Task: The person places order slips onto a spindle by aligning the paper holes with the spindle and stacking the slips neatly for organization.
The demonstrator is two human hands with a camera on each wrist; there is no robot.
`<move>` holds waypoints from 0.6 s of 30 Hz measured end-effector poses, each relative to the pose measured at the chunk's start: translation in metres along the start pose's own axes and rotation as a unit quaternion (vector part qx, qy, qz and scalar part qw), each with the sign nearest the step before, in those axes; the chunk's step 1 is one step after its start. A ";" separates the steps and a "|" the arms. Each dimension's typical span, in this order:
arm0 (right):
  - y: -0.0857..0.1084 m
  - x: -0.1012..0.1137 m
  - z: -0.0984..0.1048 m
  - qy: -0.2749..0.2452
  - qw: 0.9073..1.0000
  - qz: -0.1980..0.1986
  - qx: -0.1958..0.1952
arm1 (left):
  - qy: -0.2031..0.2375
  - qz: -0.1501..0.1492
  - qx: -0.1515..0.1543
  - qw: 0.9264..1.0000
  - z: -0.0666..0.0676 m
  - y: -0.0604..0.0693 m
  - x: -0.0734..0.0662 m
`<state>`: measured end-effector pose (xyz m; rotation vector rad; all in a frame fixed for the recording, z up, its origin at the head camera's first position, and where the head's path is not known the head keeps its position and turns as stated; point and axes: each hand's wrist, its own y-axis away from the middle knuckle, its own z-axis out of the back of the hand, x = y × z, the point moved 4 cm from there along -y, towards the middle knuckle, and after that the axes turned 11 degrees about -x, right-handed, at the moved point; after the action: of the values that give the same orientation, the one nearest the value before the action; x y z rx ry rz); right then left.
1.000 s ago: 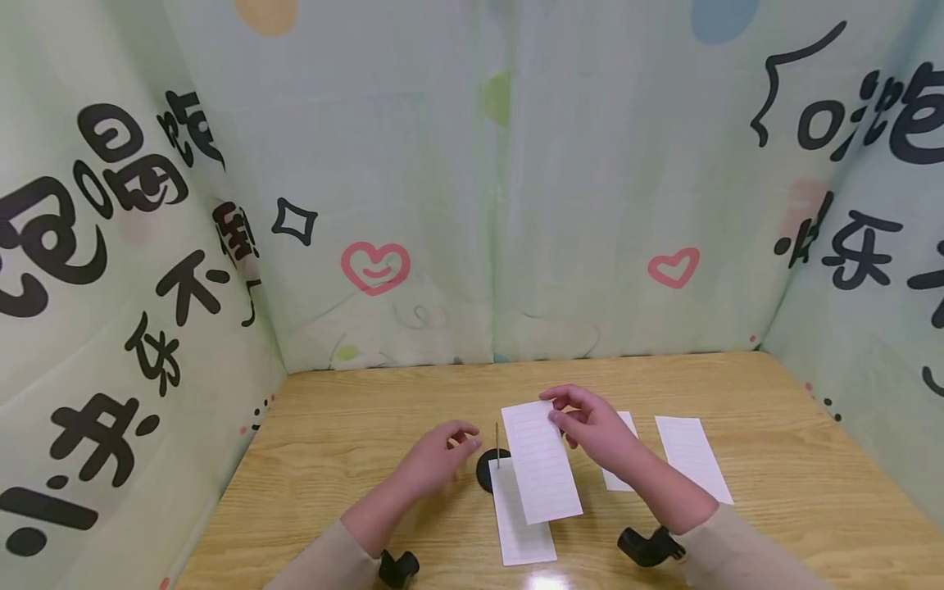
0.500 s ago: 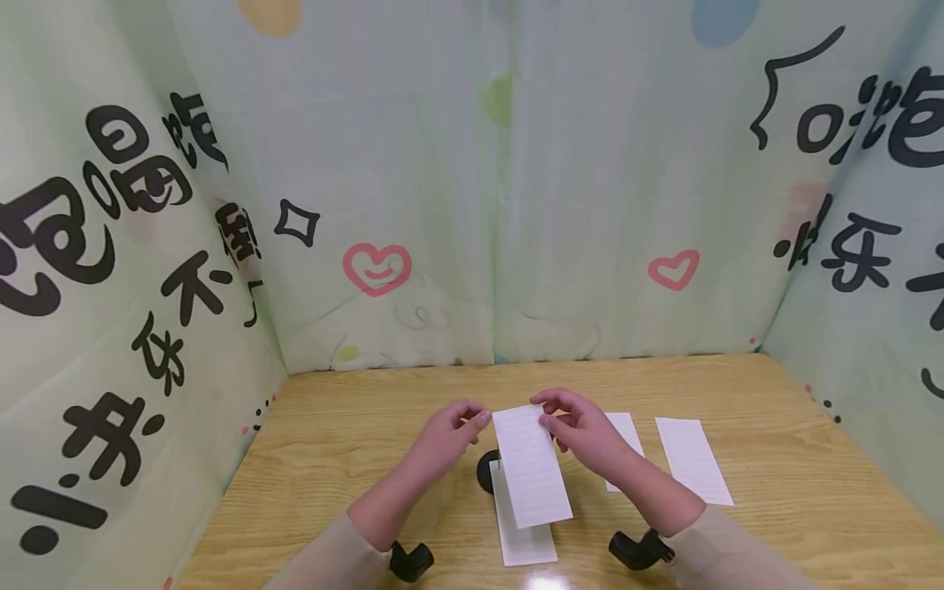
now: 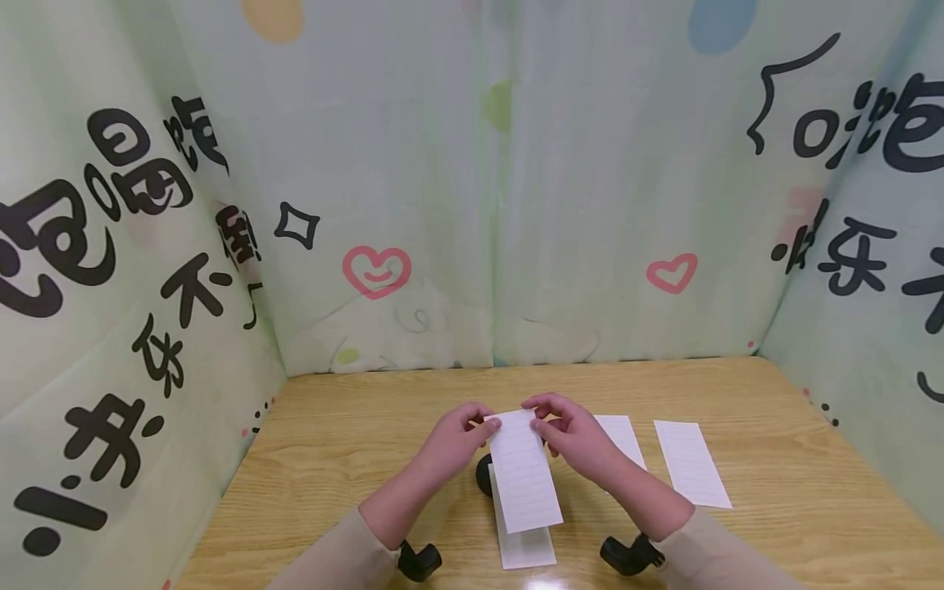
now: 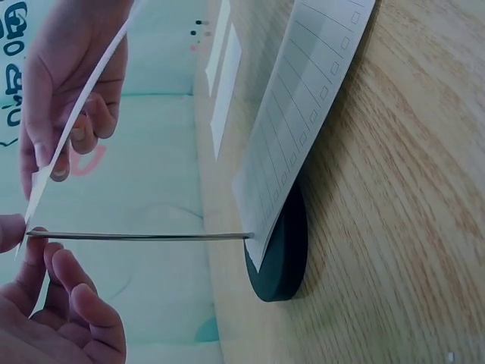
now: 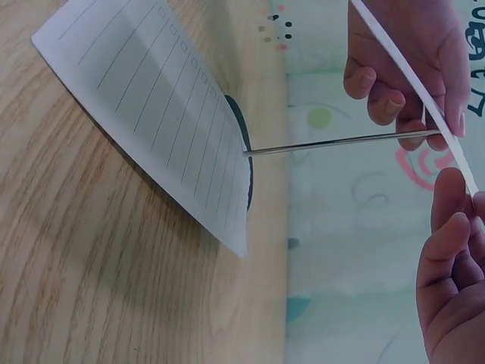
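A white lined paper slip hangs between my two hands in the head view. My left hand pinches its upper left corner between thumb and fingers, and my right hand pinches the upper right. Below stands a bill spike with a round black base and a thin upright metal rod. The rod's tip meets the underside of the slip beside my left fingertips; whether it has pierced the paper I cannot tell. Another lined slip, with small checkboxes, sits low on the rod, tilted over the base.
On the wooden table, two more white slips lie to the right, one partly behind my right forearm and one farther right. Printed curtains enclose the back and sides. Both wrists wear black camera mounts.
My right hand has brought the slip leftward over the spike, covering the rod in the head view. My left hand has risen and moved right, and now pinches the slip's corner.
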<state>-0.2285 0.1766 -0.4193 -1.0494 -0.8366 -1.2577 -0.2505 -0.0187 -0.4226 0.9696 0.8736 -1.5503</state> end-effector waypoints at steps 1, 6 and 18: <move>0.000 0.000 0.000 0.000 1.000 -0.001 0.000 | 0.001 0.002 0.000 1.000 0.000 0.000 0.000; 0.000 -0.002 0.000 0.000 1.000 -0.006 -0.003 | -0.003 0.007 -0.002 1.000 0.001 0.000 -0.001; -0.001 -0.001 0.000 -0.004 1.000 -0.007 -0.004 | -0.002 0.026 -0.022 0.999 0.001 -0.003 -0.001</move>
<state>-0.2296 0.1768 -0.4204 -1.0569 -0.8468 -1.2702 -0.2539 -0.0190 -0.4207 0.9490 0.8701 -1.4825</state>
